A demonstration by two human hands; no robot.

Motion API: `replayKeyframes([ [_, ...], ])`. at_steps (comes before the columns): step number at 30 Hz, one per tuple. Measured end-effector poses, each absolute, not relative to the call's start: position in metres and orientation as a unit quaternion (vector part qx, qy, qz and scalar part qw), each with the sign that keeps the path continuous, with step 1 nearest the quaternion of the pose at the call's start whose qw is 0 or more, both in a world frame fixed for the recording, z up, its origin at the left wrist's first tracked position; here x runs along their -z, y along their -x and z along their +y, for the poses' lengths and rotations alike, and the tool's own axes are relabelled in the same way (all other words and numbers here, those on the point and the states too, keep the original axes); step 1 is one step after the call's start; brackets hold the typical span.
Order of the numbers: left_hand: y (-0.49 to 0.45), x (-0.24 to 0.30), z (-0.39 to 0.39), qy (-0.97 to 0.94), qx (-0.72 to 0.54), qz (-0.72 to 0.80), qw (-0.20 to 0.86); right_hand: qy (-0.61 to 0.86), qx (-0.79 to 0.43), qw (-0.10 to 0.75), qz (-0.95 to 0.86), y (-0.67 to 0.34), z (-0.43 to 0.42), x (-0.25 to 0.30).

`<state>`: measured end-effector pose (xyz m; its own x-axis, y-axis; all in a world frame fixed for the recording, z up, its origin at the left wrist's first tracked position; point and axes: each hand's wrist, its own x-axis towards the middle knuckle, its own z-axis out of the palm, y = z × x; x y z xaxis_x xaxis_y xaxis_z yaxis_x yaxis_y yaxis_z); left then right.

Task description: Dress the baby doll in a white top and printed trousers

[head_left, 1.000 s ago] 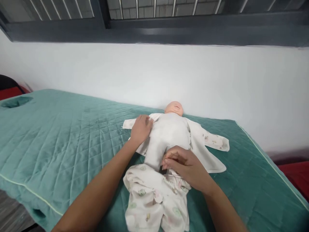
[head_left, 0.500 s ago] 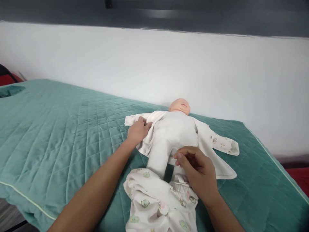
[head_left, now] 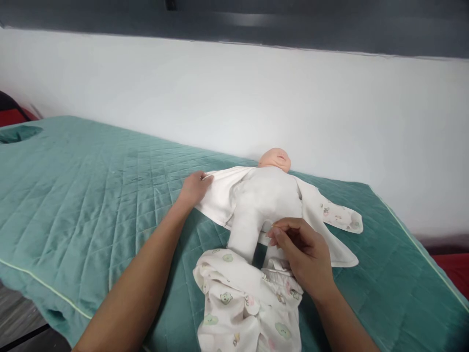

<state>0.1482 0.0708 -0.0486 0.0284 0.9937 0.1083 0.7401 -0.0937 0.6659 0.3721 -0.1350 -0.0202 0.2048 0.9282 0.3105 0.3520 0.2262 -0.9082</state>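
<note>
A baby doll (head_left: 269,193) with a white cloth body lies on its back, its head (head_left: 275,159) toward the wall. The printed white baby shirt (head_left: 220,190) is spread open beneath it. With fingers closed on the shirt's left front panel, my left hand (head_left: 196,188) holds that panel stretched outward. My right hand (head_left: 306,254) hovers over the doll's right-side leg, thumb and fingertips pinched together, and nothing shows between them. Printed baby trousers (head_left: 251,308) cover the doll's lower legs, bunched below its thighs.
A green quilted cover (head_left: 110,195) with pale piping spreads under the doll. Behind it rises a white wall (head_left: 234,98), topped by a dark band. Red items (head_left: 452,269) show at the right edge and far left.
My left hand has moved left and slightly up, pulling the shirt's left panel out flat over the sleeve. My right hand keeps its pinched pose in nearly the same spot.
</note>
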Motion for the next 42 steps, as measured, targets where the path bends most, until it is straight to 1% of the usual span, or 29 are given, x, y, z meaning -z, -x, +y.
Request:
replayKeyframes([
  [3,-0.151,0.053,0.068,-0.715,-0.195,0.650,0.169,0.548,-0.283,0.568,-0.544,-0.370,-0.134,0.016],
  [5,-0.156,0.053,0.062,-0.724,-0.159,0.657,0.134,0.532,-0.302,0.584,-0.533,-0.371,-0.134,0.015],
  [7,-0.162,0.048,0.054,-0.730,-0.180,0.654,0.078,0.516,-0.325,0.587,-0.533,-0.374,-0.134,0.016],
  [9,-0.169,0.040,0.044,-0.739,-0.252,0.622,0.055,0.507,-0.344,0.568,-0.549,-0.379,-0.135,0.016],
  [10,-0.172,0.035,0.038,-0.745,-0.294,0.594,0.080,0.504,-0.353,0.549,-0.565,-0.381,-0.135,0.015],
  [11,-0.174,0.029,0.031,-0.751,-0.330,0.556,0.134,0.501,-0.362,0.523,-0.587,-0.383,-0.136,0.014],
  [13,-0.178,0.018,0.017,-0.758,-0.351,0.459,0.304,0.491,-0.382,0.451,-0.640,-0.385,-0.137,0.010],
  [15,-0.178,0.008,0.004,-0.752,-0.288,0.365,0.467,0.487,-0.391,0.374,-0.686,-0.384,-0.139,0.004],
  [16,-0.177,0.004,-0.001,-0.748,-0.238,0.330,0.525,0.490,-0.386,0.341,-0.704,-0.383,-0.139,0.001],
  [17,-0.176,0.001,-0.005,-0.745,-0.185,0.302,0.565,0.494,-0.377,0.314,-0.718,-0.382,-0.140,-0.002],
  [19,-0.173,-0.003,-0.009,-0.748,-0.075,0.256,0.608,0.493,-0.362,0.272,-0.742,-0.381,-0.140,-0.006],
  [22,-0.173,-0.006,-0.006,-0.751,0.063,0.189,0.630,0.444,-0.377,0.229,-0.780,-0.381,-0.139,-0.009],
  [25,-0.175,-0.005,-0.002,-0.753,0.124,0.157,0.626,0.383,-0.397,0.201,-0.809,-0.382,-0.139,-0.009],
  [33,-0.177,0.000,-0.001,-0.770,0.120,0.130,0.613,0.355,-0.394,0.163,-0.832,-0.384,-0.141,-0.004],
  [37,-0.177,0.000,-0.003,-0.771,0.118,0.137,0.610,0.395,-0.412,0.147,-0.808,-0.384,-0.140,-0.009],
  [40,-0.178,0.001,-0.004,-0.775,0.124,0.144,0.602,0.440,-0.427,0.155,-0.775,-0.382,-0.139,-0.011],
  [42,-0.178,0.002,-0.004,-0.777,0.127,0.145,0.599,0.458,-0.437,0.180,-0.753,-0.380,-0.139,-0.010],
])
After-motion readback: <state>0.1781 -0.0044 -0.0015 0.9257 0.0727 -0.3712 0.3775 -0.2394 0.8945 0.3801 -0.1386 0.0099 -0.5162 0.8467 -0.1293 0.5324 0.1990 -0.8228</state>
